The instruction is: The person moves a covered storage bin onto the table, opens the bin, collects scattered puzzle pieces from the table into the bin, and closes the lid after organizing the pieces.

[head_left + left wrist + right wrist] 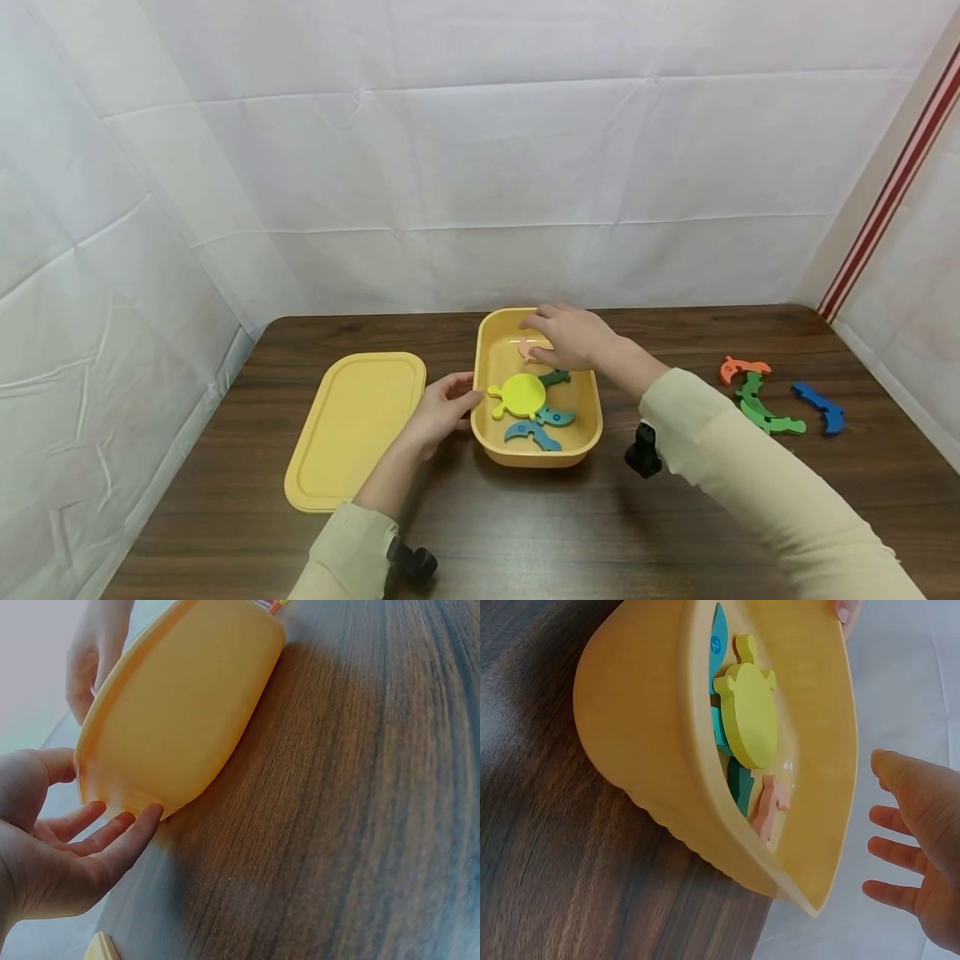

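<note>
A yellow plastic tub [491, 333] stands on the table, holding flat toy pieces. Among them are a yellow round piece with stubby knobs [523, 395], two teal-blue pieces [534, 433], a dark green piece [555, 377] and a pink piece [524, 348]. My left hand [444, 407] grips the tub's left side, thumb at the rim [77, 761] and fingers against the outer wall. Over the tub's far right part hovers my right hand [573, 337], its fingers loosely bent and apart, with nothing seen between them [926, 847].
A flat yellow lid [356, 429] lies left of the tub. At the table's right are an orange piece [742, 367], green pieces [757, 404] and a blue piece [821, 407]. White sheets [487, 158] hang behind the dark wooden table [510, 533].
</note>
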A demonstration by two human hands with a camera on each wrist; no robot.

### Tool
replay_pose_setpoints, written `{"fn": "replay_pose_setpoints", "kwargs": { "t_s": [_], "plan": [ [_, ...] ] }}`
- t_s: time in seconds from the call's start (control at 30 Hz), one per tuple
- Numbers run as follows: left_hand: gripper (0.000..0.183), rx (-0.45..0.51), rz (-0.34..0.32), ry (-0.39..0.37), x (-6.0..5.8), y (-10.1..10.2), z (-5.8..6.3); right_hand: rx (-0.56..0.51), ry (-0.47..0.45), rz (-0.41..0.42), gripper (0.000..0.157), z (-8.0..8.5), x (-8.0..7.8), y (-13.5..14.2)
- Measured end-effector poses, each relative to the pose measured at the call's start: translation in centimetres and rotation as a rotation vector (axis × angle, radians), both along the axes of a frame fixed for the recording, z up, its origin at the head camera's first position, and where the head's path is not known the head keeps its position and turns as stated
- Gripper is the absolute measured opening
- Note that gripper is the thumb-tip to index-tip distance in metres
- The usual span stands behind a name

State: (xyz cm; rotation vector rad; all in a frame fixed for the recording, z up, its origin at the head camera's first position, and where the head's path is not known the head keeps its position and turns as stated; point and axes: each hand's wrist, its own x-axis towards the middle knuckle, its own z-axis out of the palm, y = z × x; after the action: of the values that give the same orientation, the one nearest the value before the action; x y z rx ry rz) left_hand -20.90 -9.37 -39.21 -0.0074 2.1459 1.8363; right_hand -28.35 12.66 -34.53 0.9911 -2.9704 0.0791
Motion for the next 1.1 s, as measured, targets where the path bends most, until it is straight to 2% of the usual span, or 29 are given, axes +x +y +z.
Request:
{"fn": "replay_pose_setpoints", "kwargs": {
  "t_s": [0.37, 0.87, 1.0, 1.1],
  "plan": [
    [0.047, 0.003, -0.001, -0.001, 0.1, -0.1, 0.0, -0.012, 0.100, 0.076, 0.037, 0.3, 1.1, 1.0],
    [0.047, -0.009, 0.011, -0.008, 0.2, -0.2, 0.3, 0.016, 0.181, 0.135, 0.036, 1.2, 2.6, 2.7],
    [0.046, -0.016, 0.009, -0.010, 0.1, -0.2, 0.2, 0.024, 0.156, 0.139, 0.038, 1.2, 3.2, 3.4],
    [0.046, -0.015, 0.009, -0.012, -0.3, -0.3, -0.3, 0.034, 0.122, 0.130, 0.042, 1.2, 3.8, 3.8]
  ]
}}
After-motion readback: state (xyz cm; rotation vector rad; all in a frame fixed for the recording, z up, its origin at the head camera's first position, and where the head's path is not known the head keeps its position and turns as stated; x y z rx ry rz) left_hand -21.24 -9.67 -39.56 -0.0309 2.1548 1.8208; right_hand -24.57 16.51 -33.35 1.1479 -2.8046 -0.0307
